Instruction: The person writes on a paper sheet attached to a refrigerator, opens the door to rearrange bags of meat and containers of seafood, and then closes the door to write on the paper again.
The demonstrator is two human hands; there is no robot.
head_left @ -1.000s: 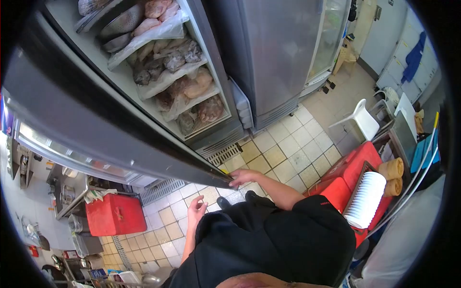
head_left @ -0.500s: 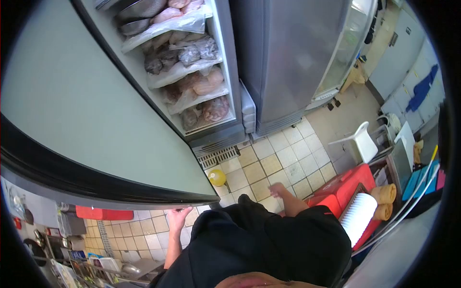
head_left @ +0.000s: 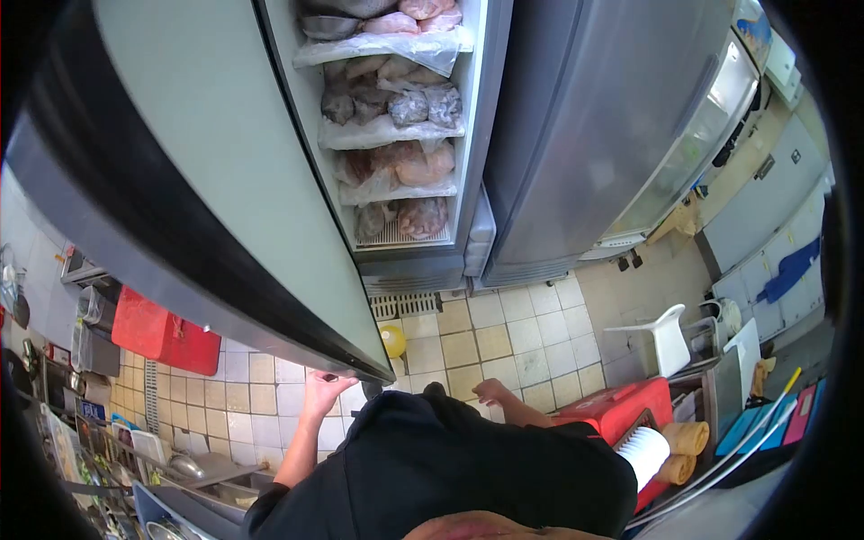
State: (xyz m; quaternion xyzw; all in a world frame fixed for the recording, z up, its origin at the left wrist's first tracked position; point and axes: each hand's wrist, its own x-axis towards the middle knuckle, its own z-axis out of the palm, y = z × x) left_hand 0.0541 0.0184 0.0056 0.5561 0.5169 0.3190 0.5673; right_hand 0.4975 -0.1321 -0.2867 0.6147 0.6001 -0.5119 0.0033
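Observation:
The tall refrigerator's door (head_left: 261, 180) stands open on the left, its pale inner face toward me. My left hand (head_left: 324, 392) is at the door's outer edge, its fingers curled against it and partly hidden by it. My right hand (head_left: 493, 392) hangs free over the tiled floor, fingers loosely bent and apart, holding nothing. Inside the refrigerator, shelves lined with plastic sheet (head_left: 389, 132) carry bagged raw meat (head_left: 423, 218), pale poultry-like pieces (head_left: 425, 166) and metal bowls (head_left: 329, 27).
A second steel refrigerator (head_left: 594, 135) adjoins on the right. A yellow round object (head_left: 392, 341) lies on the floor by the door. Red bins (head_left: 621, 405) with a stack of white cups (head_left: 644, 452) stand to my right. A white chair (head_left: 664, 338) and another red bin (head_left: 162, 333) stand farther off.
The door appears more edge-on, and my left hand stays at its edge. The view has turned, so the shelves sit farther right. My right hand has come closer to my body.

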